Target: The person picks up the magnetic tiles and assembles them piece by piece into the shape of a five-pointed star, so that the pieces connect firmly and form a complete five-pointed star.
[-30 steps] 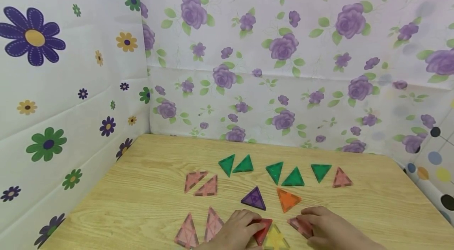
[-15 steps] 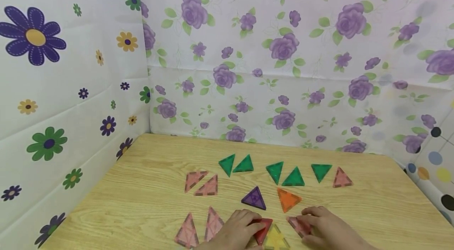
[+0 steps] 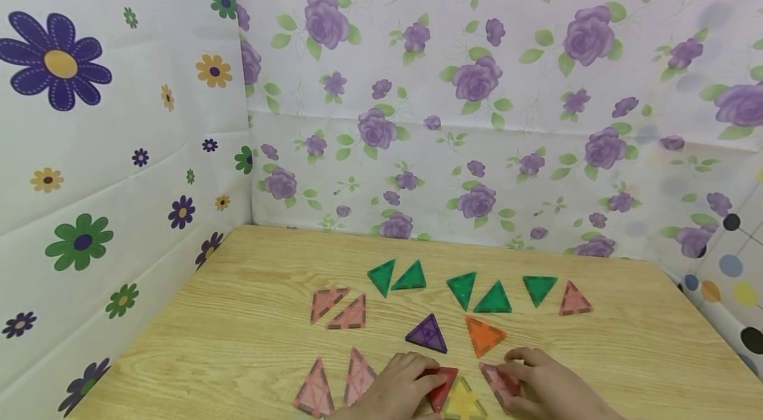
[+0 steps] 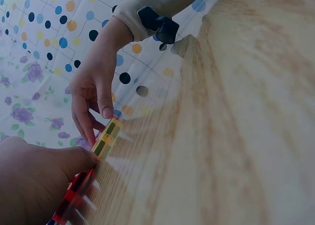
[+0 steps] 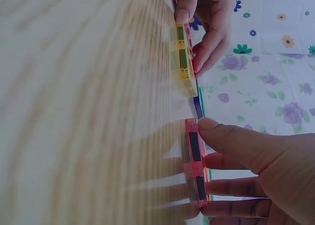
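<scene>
My left hand (image 3: pixel 396 388) pinches a red triangular magnetic tile (image 3: pixel 442 388) on the tabletop at the bottom middle of the head view. Against the red tile's right side lies a yellow triangular tile (image 3: pixel 463 403), whose edge (image 4: pixel 107 140) also shows in the left wrist view near the left thumb. To the right, my right hand (image 3: pixel 548 383) holds a translucent pink triangular tile (image 3: pixel 498 385) between thumb and fingers. In the right wrist view the pink tile's edge (image 5: pixel 195 163) stands a small gap from the yellow one (image 5: pixel 184 62).
A purple tile (image 3: pixel 428 334) and an orange tile (image 3: pixel 484 336) lie just beyond the hands. Several green tiles (image 3: pixel 493 299) form a row farther back, with a pink tile (image 3: pixel 575 299) at its right end. More pink tiles (image 3: pixel 314 390) lie on the left of the wooden table (image 3: pixel 208 340).
My right hand has turned the pink tile slightly and shifted it a little left, towards the yellow tile. The left hand and the other tiles have kept their places.
</scene>
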### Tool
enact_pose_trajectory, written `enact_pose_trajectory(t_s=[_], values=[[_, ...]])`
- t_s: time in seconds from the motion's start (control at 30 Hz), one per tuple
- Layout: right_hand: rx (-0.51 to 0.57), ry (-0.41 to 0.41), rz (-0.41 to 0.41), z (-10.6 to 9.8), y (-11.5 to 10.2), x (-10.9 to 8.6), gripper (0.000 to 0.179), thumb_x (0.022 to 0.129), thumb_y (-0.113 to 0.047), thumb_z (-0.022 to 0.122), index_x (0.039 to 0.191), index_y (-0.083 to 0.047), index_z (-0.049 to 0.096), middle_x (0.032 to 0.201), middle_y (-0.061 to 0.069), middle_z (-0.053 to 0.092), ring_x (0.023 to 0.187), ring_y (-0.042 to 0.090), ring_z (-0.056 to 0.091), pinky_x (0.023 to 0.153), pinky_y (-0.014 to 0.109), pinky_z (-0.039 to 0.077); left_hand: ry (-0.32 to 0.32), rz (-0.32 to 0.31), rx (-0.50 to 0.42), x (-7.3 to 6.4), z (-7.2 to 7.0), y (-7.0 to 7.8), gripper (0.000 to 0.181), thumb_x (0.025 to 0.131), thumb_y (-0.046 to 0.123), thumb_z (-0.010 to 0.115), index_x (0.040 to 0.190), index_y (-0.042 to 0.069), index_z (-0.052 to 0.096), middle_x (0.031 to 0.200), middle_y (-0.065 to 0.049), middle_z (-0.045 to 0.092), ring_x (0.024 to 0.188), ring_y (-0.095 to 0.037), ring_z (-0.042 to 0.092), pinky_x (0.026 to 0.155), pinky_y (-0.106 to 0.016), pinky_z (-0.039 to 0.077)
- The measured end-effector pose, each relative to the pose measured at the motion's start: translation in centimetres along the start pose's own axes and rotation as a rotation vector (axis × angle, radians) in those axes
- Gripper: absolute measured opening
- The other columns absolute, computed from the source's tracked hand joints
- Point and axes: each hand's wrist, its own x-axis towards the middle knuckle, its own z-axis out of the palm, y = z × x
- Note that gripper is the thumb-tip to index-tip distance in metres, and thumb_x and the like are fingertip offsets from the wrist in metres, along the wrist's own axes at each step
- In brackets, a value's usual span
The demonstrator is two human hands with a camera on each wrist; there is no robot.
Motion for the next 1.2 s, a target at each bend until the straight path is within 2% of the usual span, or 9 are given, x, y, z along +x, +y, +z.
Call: enact_pose_trajectory(t_s=[0.33,0.47,0.63,0.8,0.93,1.03,1.2], values=[[0.018,0.004,-0.045,0.3,-0.4,0.1,0.051,0.087,-0.053,0.063,0.118,-0.014,0.068,0.117,0.005,0.062,0.097,0.025,0.061,0.073,0.030,0.055,-0.032,-0.020,-0.019,0.0,-0.1,0.0,0.046,0.094,0.049,0.054,0.126,0.017,0.064,0.121,0.000,0.061,0.111,-0.013,0.056,0.092,-0.028,0.048],[0.043,0.003,-0.041,0.3,-0.8,0.2,0.049,0.087,-0.052,0.063,0.119,-0.015,0.068,0.116,0.003,0.062,0.095,0.022,0.060,0.070,0.027,0.053,-0.013,-0.011,-0.008,0.0,0.0,0.0,0.045,0.094,0.047,0.056,0.124,0.016,0.065,0.120,0.000,0.062,0.110,-0.013,0.056,0.091,-0.027,0.048],[0.087,-0.033,-0.001,0.3,-1.4,0.4,0.052,0.087,-0.056,0.061,0.119,-0.015,0.068,0.116,0.002,0.061,0.097,0.022,0.059,0.073,0.029,0.054,0.015,0.006,0.007,0.0,0.2,-0.1,0.043,0.094,0.046,0.056,0.123,0.015,0.066,0.119,-0.001,0.062,0.109,-0.013,0.056,0.090,-0.027,0.048],[0.072,-0.013,-0.029,0.5,-1.9,0.5,0.052,0.087,-0.057,0.060,0.118,-0.016,0.069,0.112,0.000,0.063,0.093,0.013,0.056,0.072,0.025,0.052,0.048,0.023,0.008,0.0,0.4,-0.1,0.042,0.093,0.045,0.058,0.121,0.014,0.067,0.117,-0.001,0.062,0.108,-0.014,0.057,0.090,-0.027,0.048],[0.049,0.029,-0.056,0.8,-2.1,0.5,0.049,0.088,-0.055,0.060,0.115,-0.015,0.070,0.109,0.000,0.063,0.089,0.010,0.053,0.070,0.023,0.051,0.056,0.030,0.002,0.1,0.5,-0.2,0.044,0.092,0.045,0.060,0.121,0.014,0.067,0.118,-0.001,0.062,0.108,-0.014,0.057,0.090,-0.027,0.048],[0.030,0.093,-0.093,1.2,-1.9,0.6,0.049,0.088,-0.055,0.061,0.113,-0.014,0.071,0.106,-0.001,0.064,0.089,0.010,0.053,0.070,0.022,0.051,0.042,0.028,-0.007,0.0,0.5,-0.2,0.046,0.091,0.047,0.060,0.123,0.014,0.066,0.119,-0.002,0.062,0.109,-0.014,0.056,0.091,-0.027,0.048],[-0.031,0.280,-0.250,2.7,-1.3,0.7,0.042,0.088,-0.048,0.065,0.108,-0.012,0.072,0.103,-0.003,0.065,0.090,0.010,0.056,0.069,0.021,0.051,0.011,0.009,-0.036,-0.1,0.3,-0.3,0.047,0.093,0.048,0.057,0.125,0.014,0.064,0.121,-0.001,0.061,0.110,-0.014,0.056,0.091,-0.027,0.048]])
